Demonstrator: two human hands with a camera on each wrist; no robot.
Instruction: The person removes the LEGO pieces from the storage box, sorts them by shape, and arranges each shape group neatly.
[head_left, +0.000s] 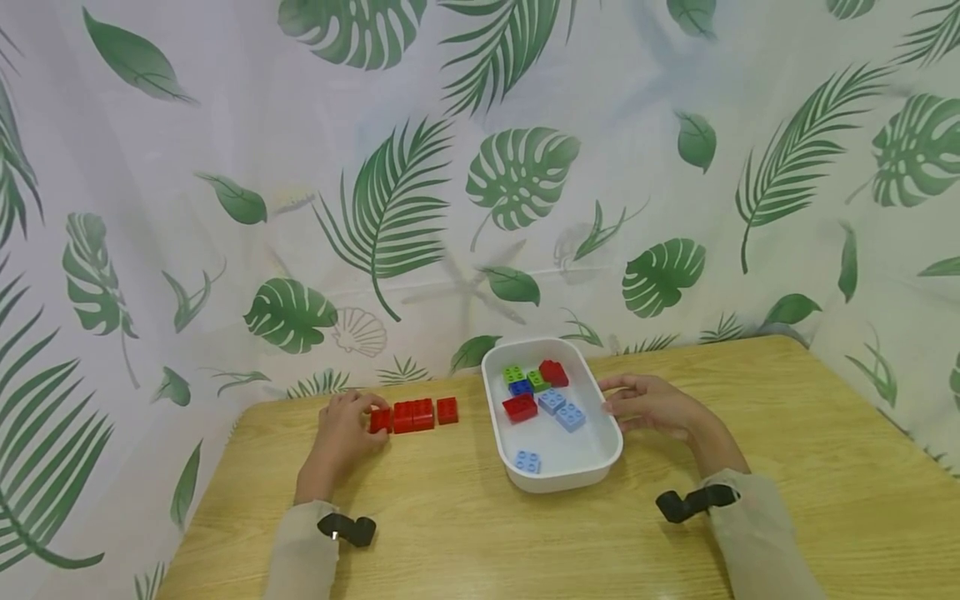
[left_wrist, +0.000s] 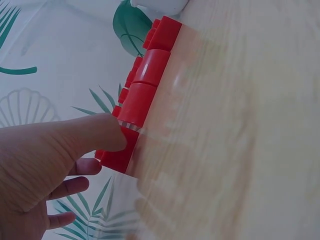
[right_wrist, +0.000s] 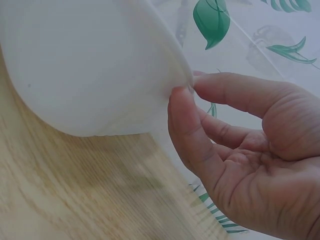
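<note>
On the left side of the table, my left hand (head_left: 347, 429) pinches the leftmost red toy brick (left_wrist: 119, 156) between thumb and fingers. Two more red bricks (head_left: 413, 415) sit side by side just right of it, and another red brick (head_left: 447, 410) stands a small gap further right. The red bricks form a row with studs up. My right hand (head_left: 651, 406) is at the right side of a white tray (head_left: 555, 479). In the right wrist view, its thumb and fingertips pinch the rim of the tray; some fingers are partly hidden.
Inside the tray lie light blue bricks (head_left: 571, 417), green bricks (head_left: 513, 374), a dark blue brick (head_left: 521, 388) and red bricks (head_left: 520, 407). Behind the wooden table (head_left: 465, 533) hangs a leaf-patterned cloth (head_left: 450, 333), close to the tray's far end.
</note>
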